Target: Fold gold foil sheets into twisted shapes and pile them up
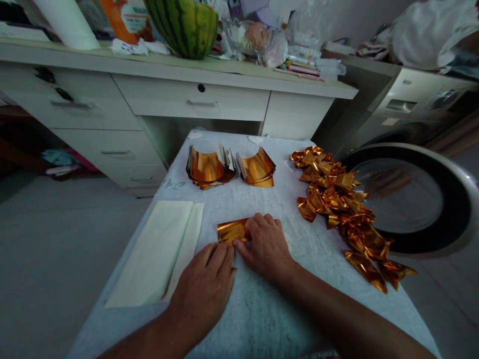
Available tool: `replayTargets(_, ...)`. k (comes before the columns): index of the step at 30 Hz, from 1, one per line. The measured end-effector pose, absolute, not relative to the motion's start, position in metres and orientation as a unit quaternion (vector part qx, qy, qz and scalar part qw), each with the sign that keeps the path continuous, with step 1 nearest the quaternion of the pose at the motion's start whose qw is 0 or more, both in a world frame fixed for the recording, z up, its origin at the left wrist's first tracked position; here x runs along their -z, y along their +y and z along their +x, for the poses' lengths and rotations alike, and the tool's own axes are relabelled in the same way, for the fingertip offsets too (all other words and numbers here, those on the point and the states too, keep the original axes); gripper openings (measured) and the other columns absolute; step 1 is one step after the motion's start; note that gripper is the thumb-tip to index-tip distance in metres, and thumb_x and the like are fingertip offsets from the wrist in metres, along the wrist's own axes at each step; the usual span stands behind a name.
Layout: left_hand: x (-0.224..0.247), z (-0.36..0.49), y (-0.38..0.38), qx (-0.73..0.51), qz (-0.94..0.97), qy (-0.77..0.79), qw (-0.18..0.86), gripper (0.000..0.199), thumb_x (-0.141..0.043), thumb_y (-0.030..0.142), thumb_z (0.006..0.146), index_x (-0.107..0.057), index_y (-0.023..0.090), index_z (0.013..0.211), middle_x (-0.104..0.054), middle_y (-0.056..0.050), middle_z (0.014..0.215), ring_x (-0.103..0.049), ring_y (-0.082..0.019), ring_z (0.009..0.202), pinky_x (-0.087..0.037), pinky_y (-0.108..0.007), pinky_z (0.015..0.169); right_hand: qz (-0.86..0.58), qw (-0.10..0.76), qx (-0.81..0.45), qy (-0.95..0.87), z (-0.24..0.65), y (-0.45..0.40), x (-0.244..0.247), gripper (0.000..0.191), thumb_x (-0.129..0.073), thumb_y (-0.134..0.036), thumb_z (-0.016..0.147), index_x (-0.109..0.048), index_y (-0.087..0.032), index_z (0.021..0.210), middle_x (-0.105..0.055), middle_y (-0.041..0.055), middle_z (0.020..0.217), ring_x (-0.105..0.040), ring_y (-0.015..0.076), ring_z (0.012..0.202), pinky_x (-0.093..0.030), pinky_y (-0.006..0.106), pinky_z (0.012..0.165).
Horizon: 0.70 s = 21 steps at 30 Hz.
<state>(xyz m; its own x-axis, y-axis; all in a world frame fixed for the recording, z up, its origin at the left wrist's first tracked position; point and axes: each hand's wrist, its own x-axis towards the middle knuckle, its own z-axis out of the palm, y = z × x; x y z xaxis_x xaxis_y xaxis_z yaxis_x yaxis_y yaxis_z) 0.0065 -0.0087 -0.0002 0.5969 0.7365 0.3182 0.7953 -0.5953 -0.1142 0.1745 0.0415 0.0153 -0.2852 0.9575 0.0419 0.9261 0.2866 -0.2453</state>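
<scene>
A sheet of shiny gold foil [232,231], curved into a roll, lies at the middle of the cloth-covered table. My left hand [205,281] presses its near edge with fingers held together. Over the roll's right end lies my right hand [267,244], its fingers curled on the foil and its thumb at the near edge. Two stacks of curved gold foil sheets, one on the left [207,168] and one on the right [258,168], sit beyond my hands. Whitish paper sheets [157,252] lie to the left of my left hand.
Folded gold foil pieces [331,199] form a long pile along the table's right side. Behind the table stands a white counter [232,75] with a cut watermelon [183,27] and bags. An open washing machine door [458,199] borders the right edge.
</scene>
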Motion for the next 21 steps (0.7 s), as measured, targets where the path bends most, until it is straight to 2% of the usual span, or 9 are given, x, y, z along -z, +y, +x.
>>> replayTargets(6, -0.003, 0.006, -0.007, 0.099, -0.886, -0.446, 0.075, 0.031, -0.054, 0.015, 0.087, -0.07, 0.006, 0.112, -0.072, -0.014, 0.105, -0.063, -0.028, 0.093, -0.055, -0.042, 0.08, -0.595, 0.106, -0.096, -0.791, 0.175, 0.042, -0.014, 0.029, -0.06, -0.047, 0.087, -0.056, -0.02, 0.094, -0.06, 0.007, 0.096, -0.051, 0.0267, 0.091, -0.036, 0.041, 0.079)
replayTargets(12, -0.01, 0.008, -0.003, 0.088, -0.889, -0.448, 0.05, 0.025, -0.057, 0.015, 0.085, -0.071, 0.01, 0.105, -0.068, -0.012, 0.094, -0.061, -0.027, 0.087, -0.055, -0.043, 0.077, -0.614, 0.12, -0.127, -0.77, 0.182, 0.044, -0.016, 0.032, -0.067, -0.042, 0.084, -0.053, -0.02, 0.102, -0.06, 0.0077, 0.101, -0.052, 0.0275, 0.094, -0.038, 0.042, 0.082)
replayTargets(18, -0.013, 0.006, 0.001, 0.06, -0.888, -0.456, 0.016, 0.043, -0.06, 0.014, 0.085, -0.062, 0.014, 0.127, -0.065, -0.008, 0.092, -0.06, -0.025, 0.086, -0.054, -0.043, 0.077, -0.618, 0.13, -0.144, -0.762, 0.192, 0.045, -0.019, 0.036, -0.065, -0.041, 0.085, -0.051, -0.02, 0.11, -0.059, 0.0087, 0.105, -0.053, 0.0286, 0.099, -0.04, 0.043, 0.085)
replayTargets(21, -0.014, 0.006, 0.002, 0.046, -0.886, -0.462, 0.017, 0.044, -0.06, 0.013, 0.084, -0.062, 0.015, 0.129, -0.065, -0.008, 0.09, -0.06, -0.025, 0.085, -0.054, -0.043, 0.077, -0.621, 0.13, -0.145, -0.76, 0.198, 0.047, -0.018, 0.039, -0.066, -0.041, 0.084, -0.052, -0.02, 0.113, -0.058, 0.0094, 0.108, -0.053, 0.0294, 0.102, -0.04, 0.044, 0.088)
